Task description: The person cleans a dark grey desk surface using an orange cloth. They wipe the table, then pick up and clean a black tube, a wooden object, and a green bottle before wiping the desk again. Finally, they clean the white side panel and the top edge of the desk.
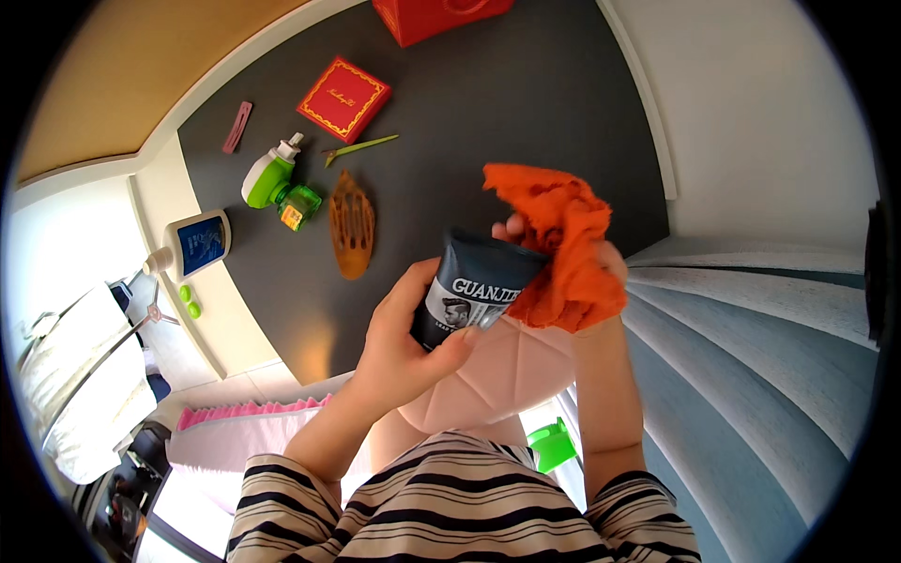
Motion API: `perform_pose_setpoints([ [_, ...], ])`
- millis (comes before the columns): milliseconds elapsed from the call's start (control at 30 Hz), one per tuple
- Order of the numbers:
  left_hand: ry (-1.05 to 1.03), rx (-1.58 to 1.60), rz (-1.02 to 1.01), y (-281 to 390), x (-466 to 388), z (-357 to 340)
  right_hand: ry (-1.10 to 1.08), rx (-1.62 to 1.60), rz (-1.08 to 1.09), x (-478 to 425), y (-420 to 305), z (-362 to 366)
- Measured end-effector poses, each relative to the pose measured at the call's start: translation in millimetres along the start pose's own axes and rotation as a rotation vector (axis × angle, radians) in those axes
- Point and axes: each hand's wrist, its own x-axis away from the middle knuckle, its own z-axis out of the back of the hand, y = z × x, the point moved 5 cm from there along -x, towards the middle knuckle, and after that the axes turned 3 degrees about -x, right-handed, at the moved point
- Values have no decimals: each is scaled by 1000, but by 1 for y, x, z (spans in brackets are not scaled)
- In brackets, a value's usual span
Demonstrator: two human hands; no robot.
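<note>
My left hand (405,345) grips a dark squeeze tube (486,264) with a printed head and lettering on its front. The tube is tilted, its wide crimped end towards the dark tabletop (450,134). An orange cloth (563,246) is bunched in my right hand (611,260) and covers most of that hand. Part of the cloth lies against the right side of the tube, where some fingertips of my right hand show behind it. Left of the tube, a brown slotted hair clip (351,225) lies on the tabletop.
A red box (343,98), a green hair clip (362,148), a pink hair clip (238,127) and a green-and-white plug-in device with a liquid bottle (271,179) lie left. A red bag (440,17) stands at the back. A white bottle (200,243) is on the sill; a grey-blue curtain (739,338) hangs right.
</note>
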Motion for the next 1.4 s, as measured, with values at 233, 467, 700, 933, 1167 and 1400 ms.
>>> perform_pose_setpoints([
  [233,8,-468,-194,16,-5,-8,-195,923,66,1,-6,-50],
  [467,25,-481,-175,22,1,-10,-16,862,191,3,-4,-38],
  [700,91,103,31,1,6,-8,59,130,109,-7,-4,-17],
  [933,323,-713,-337,26,-8,-10,-99,293,49,9,24,-32],
  [1167,105,-464,-297,18,4,-20,230,224,217,5,20,-18],
  [1400,-127,269,263,-24,14,-27,154,341,112,-3,17,-19],
])
